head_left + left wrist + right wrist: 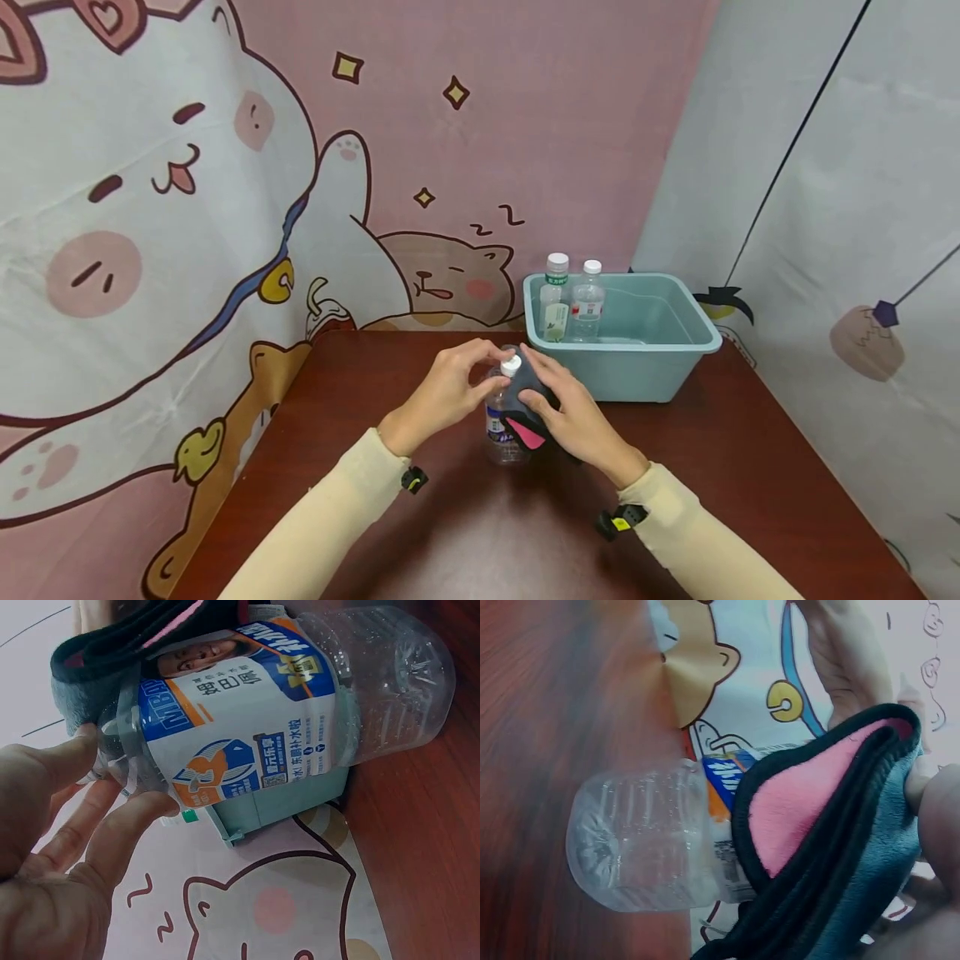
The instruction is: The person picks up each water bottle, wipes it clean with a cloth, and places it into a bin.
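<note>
A clear plastic bottle (504,450) with a white cap (511,365) is upright over the middle of the table; whether its base touches the wood I cannot tell. Its blue, white and orange label (240,712) faces the left wrist camera. My left hand (457,379) pinches the bottle near its cap and neck, thumb and fingers on either side. A grey-blue cloth (870,862) with a pink underside and black edging lies against the bottle's right side. My right hand (573,412) holds this cloth against the bottle, its fingertips near the cap.
On the table's (390,517) back right stands a light blue plastic bin (637,371). Two capped clear bottles stand at its left end, one with a green-banded neck (556,304), the other with a red-and-white label (588,308). A cartoon-printed cloth backdrop (570,125) hangs behind.
</note>
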Demonstrator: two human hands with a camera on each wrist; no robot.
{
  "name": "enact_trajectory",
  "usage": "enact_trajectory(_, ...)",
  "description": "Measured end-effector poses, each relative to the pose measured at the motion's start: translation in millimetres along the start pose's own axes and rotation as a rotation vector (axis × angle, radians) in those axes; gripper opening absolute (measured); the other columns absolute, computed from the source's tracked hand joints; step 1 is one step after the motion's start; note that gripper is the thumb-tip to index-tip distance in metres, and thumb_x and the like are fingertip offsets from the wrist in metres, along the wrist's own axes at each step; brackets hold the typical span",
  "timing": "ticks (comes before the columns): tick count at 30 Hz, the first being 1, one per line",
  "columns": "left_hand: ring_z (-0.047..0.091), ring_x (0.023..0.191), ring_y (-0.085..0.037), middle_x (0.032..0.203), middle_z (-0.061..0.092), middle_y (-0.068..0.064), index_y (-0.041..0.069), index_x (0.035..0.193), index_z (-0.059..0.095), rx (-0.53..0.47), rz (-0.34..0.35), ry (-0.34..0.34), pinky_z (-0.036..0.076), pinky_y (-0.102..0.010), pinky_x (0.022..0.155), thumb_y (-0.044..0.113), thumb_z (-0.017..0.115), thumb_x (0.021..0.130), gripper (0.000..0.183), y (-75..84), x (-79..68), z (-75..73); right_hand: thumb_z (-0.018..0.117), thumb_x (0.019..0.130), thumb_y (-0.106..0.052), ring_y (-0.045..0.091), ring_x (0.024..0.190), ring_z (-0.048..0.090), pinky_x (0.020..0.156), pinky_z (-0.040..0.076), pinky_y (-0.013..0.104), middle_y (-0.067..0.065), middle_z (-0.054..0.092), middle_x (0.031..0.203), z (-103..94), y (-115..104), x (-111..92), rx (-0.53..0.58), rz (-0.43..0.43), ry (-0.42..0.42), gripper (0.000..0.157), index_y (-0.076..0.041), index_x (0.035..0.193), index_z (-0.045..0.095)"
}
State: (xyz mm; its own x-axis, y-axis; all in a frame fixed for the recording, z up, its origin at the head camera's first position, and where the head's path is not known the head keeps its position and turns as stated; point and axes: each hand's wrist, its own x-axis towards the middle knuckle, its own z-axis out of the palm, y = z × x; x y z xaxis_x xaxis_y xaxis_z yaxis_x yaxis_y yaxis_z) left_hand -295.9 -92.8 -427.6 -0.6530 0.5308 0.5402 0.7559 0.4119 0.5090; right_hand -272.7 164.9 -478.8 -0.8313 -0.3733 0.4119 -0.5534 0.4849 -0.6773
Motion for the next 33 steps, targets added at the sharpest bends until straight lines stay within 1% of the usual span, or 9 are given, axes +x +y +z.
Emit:
enact_trajectory(4, 0.084, 0.122, -0.026, 0.136, 0.084, -0.011, 0.006, 0.132, 0.079, 0.004, -0.005, -0.006, 0.068, -0.044, 0.112, 0.011, 0.093, 0.1, 0.035, 0.4, 1.5, -0.1, 0.077, 0.113, -0.031, 0.047, 0.159, 0.058, 0.123, 0.055, 0.075, 0.014, 0.054, 0.181, 0.2, -4, 1, -0.096, -0.031, 0.027, 0.075, -0.018, 0.18, 0.046)
enact_trajectory(8, 0.084, 0.123, -0.026, 0.137, 0.084, -0.01, 0.007, 0.13, 0.079, -0.003, -0.01, -0.013, 0.068, -0.045, 0.113, 0.013, 0.093, 0.101, 0.033, 0.1, 2.9, 0.1, 0.083, 0.107, -0.028, 0.047, 0.152, 0.065, 0.118, 0.06, 0.069, 0.016, 0.057, 0.179, -6.4, -4, -1, -0.153, -0.062, 0.018, 0.08, -0.014, 0.178, 0.049)
enact_trajectory(12, 0.084, 0.126, -0.025, 0.137, 0.084, -0.009, 0.008, 0.129, 0.078, -0.002, -0.024, -0.022, 0.068, -0.044, 0.114, 0.013, 0.094, 0.1, 0.033, 0.1, 2.2, 0.4, 0.087, 0.102, -0.026, 0.046, 0.152, 0.067, 0.117, 0.063, 0.064, 0.019, 0.058, 0.177, -9.1, 3, -7, -0.163, -0.077, 0.01, 0.084, -0.01, 0.176, 0.05)
enact_trajectory(16, 0.083, 0.127, -0.026, 0.137, 0.084, -0.009, 0.008, 0.129, 0.077, 0.004, -0.032, -0.026, 0.067, -0.043, 0.115, 0.011, 0.094, 0.1, 0.034, -0.3, 1.5, 0.6, 0.092, 0.097, -0.022, 0.044, 0.149, 0.071, 0.115, 0.063, 0.06, 0.02, 0.064, 0.171, -6.4, 16, -13, -0.156, -0.074, 0.027, 0.086, -0.003, 0.172, 0.054)
enact_trajectory(20, 0.083, 0.129, -0.028, 0.139, 0.084, -0.01, 0.008, 0.129, 0.077, 0.0, -0.037, -0.023, 0.066, -0.048, 0.116, 0.011, 0.093, 0.101, 0.033, 0.0, 2.2, -0.8, 0.096, 0.094, -0.017, 0.044, 0.143, 0.075, 0.114, 0.063, 0.06, 0.022, 0.071, 0.161, -2.4, 26, -15, -0.145, -0.063, 0.033, 0.081, 0.004, 0.164, 0.062)
enact_trajectory(22, 0.083, 0.13, -0.028, 0.141, 0.084, -0.011, 0.007, 0.129, 0.077, -0.005, -0.039, -0.024, 0.066, -0.05, 0.117, 0.011, 0.093, 0.101, 0.033, 0.3, 2.4, -1.3, 0.097, 0.093, -0.016, 0.042, 0.14, 0.077, 0.113, 0.064, 0.059, 0.022, 0.073, 0.157, 0.5, 32, -16, -0.138, -0.05, 0.018, 0.076, 0.005, 0.159, 0.066)
enact_trajectory(25, 0.082, 0.131, -0.029, 0.142, 0.083, -0.011, 0.007, 0.129, 0.076, -0.009, -0.04, -0.028, 0.066, -0.051, 0.117, 0.012, 0.092, 0.101, 0.032, 0.4, 2.2, -1.4, 0.097, 0.095, -0.016, 0.039, 0.138, 0.078, 0.113, 0.065, 0.058, 0.02, 0.076, 0.153, 5.7, 41, -20, -0.134, -0.024, -0.032, 0.069, 0.004, 0.156, 0.07)
enact_trajectory(29, 0.082, 0.131, -0.028, 0.141, 0.083, -0.01, 0.008, 0.129, 0.076, -0.004, -0.037, -0.031, 0.066, -0.05, 0.116, 0.013, 0.092, 0.102, 0.032, 0.6, 2.7, -0.9, 0.097, 0.096, -0.016, 0.037, 0.137, 0.078, 0.116, 0.064, 0.058, 0.018, 0.077, 0.151, 12.4, 53, -24, -0.135, -0.003, -0.083, 0.065, 0.0, 0.154, 0.073)
enact_trajectory(33, 0.082, 0.133, -0.028, 0.143, 0.083, -0.009, 0.008, 0.129, 0.076, -0.007, -0.048, -0.035, 0.065, -0.05, 0.118, 0.014, 0.091, 0.103, 0.031, 1.2, 2.7, -0.8, 0.097, 0.096, -0.017, 0.035, 0.135, 0.079, 0.115, 0.065, 0.057, 0.016, 0.08, 0.148, 19.4, 64, -27, -0.166, -0.021, -0.128, 0.055, -0.004, 0.147, 0.079)
